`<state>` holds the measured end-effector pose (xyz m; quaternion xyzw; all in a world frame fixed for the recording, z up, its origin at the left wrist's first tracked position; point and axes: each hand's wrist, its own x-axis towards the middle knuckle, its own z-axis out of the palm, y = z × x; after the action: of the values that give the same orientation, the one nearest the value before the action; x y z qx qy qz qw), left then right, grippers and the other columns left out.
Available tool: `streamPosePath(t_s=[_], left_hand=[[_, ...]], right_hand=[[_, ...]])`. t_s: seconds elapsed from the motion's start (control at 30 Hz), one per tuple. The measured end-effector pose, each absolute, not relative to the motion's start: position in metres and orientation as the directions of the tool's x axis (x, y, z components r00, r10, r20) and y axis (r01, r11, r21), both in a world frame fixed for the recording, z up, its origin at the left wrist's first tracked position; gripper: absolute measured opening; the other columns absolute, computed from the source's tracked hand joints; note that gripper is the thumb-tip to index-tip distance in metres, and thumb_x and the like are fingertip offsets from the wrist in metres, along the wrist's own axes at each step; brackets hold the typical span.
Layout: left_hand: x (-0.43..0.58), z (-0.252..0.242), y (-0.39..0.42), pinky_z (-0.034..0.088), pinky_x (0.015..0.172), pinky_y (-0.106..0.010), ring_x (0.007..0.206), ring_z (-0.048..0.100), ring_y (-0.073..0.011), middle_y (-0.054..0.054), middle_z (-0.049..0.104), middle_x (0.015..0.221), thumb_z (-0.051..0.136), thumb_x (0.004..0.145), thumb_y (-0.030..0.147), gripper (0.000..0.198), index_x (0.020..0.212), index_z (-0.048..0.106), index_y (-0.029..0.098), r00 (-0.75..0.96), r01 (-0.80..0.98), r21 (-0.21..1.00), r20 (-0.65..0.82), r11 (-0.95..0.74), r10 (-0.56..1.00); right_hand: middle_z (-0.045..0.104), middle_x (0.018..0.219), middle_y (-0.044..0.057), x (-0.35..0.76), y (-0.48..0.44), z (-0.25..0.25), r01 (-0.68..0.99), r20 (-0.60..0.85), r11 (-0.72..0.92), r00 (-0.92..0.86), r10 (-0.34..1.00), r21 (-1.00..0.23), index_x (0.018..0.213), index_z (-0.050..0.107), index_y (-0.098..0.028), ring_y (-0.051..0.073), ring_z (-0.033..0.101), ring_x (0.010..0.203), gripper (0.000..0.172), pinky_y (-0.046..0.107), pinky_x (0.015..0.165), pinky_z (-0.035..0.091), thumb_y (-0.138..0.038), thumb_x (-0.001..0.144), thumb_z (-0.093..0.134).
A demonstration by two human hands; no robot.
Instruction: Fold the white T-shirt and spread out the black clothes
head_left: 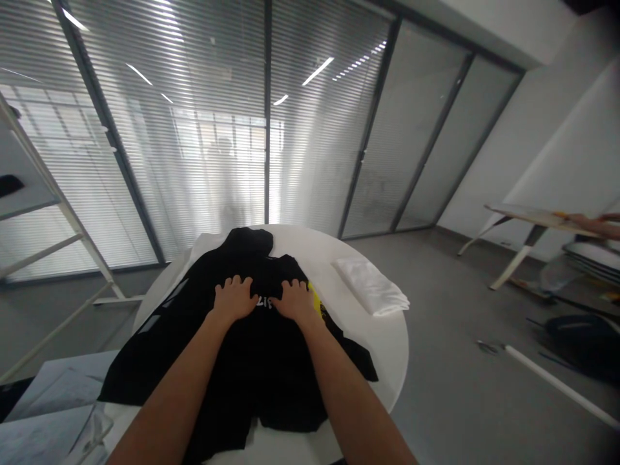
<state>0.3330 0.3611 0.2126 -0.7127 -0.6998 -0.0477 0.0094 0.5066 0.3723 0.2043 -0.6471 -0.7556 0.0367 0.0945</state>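
Note:
A black garment (261, 368) lies spread over a round white table (361, 258), with its fabric bunched toward the far side. My left hand (235, 298) rests on the garment's upper middle, fingers apart and slightly curled. My right hand (295, 301) lies close beside it on the same black cloth, also with spread fingers. Between the hands shows some white lettering (264, 302). A yellow patch (316, 301) peeks out just past my right hand. A folded white cloth (371, 286) sits on the table to the right, out of reach of neither hand's fingers but not touching them.
Another person's forearm (588, 225) rests on a light wooden table (527, 216) at the far right. A black bag (584, 342) and a white tube (557, 384) lie on the grey floor. A white ladder-like rack (58, 213) stands left, before glass partitions with blinds.

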Motion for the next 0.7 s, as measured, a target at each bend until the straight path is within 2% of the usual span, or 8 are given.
streamPosePath(t_s=[0.13,0.3,0.5,0.63,0.7], left_hand=[[0.32,0.191,0.356,0.039,0.094,-0.053,0.119,0.049,-0.0344,-0.015,0.056,0.127,0.041,0.089,0.052,0.053,0.131,0.054,0.024,0.0,0.992,0.125,0.115,-0.015,0.993],[0.31,0.192,0.351,0.042,0.092,-0.05,0.115,0.052,-0.0323,-0.013,0.06,0.121,0.04,0.091,0.047,0.043,0.118,0.063,0.024,-0.017,0.989,0.147,0.157,-0.007,0.988],[0.306,0.195,0.352,0.046,0.087,-0.044,0.106,0.06,-0.0291,-0.011,0.068,0.109,0.038,0.091,0.035,0.035,0.105,0.067,0.022,-0.095,0.983,0.174,0.218,0.057,0.971],[0.275,0.2,0.363,0.048,0.084,-0.041,0.098,0.066,-0.0287,-0.013,0.071,0.105,0.035,0.092,0.039,0.041,0.116,0.064,0.023,-0.318,0.907,0.356,0.232,0.224,0.919],[0.25,0.204,0.368,0.048,0.084,-0.042,0.101,0.065,-0.0311,-0.016,0.07,0.109,0.037,0.091,0.04,0.044,0.118,0.064,0.019,-0.453,0.833,0.458,0.24,0.312,0.858]], right_hand=[[0.053,0.129,0.018,0.506,0.366,0.186,0.974,0.127,0.172,-0.154,0.98,-0.146,0.121,0.058,-0.018,0.035,0.045,0.12,0.044,0.048,0.095,0.036,-0.048,0.09,0.049],[0.055,0.125,0.016,0.51,0.366,0.191,0.97,0.129,0.18,-0.159,0.979,-0.166,0.119,0.06,-0.018,0.033,0.047,0.117,0.041,0.045,0.093,0.038,-0.043,0.088,0.05],[0.059,0.122,0.013,0.514,0.369,0.193,0.962,0.108,0.188,-0.17,0.98,-0.199,0.117,0.063,-0.02,0.03,0.05,0.115,0.034,0.04,0.092,0.039,-0.036,0.089,0.049],[0.062,0.116,0.013,0.518,0.374,0.189,0.959,0.139,0.208,-0.183,0.973,-0.191,0.113,0.065,-0.02,0.028,0.053,0.112,0.031,0.038,0.091,0.041,-0.029,0.09,0.046],[0.064,0.113,0.012,0.521,0.378,0.186,0.957,0.156,0.217,-0.188,0.97,-0.191,0.11,0.066,-0.02,0.027,0.055,0.11,0.03,0.037,0.089,0.042,-0.027,0.09,0.046]])
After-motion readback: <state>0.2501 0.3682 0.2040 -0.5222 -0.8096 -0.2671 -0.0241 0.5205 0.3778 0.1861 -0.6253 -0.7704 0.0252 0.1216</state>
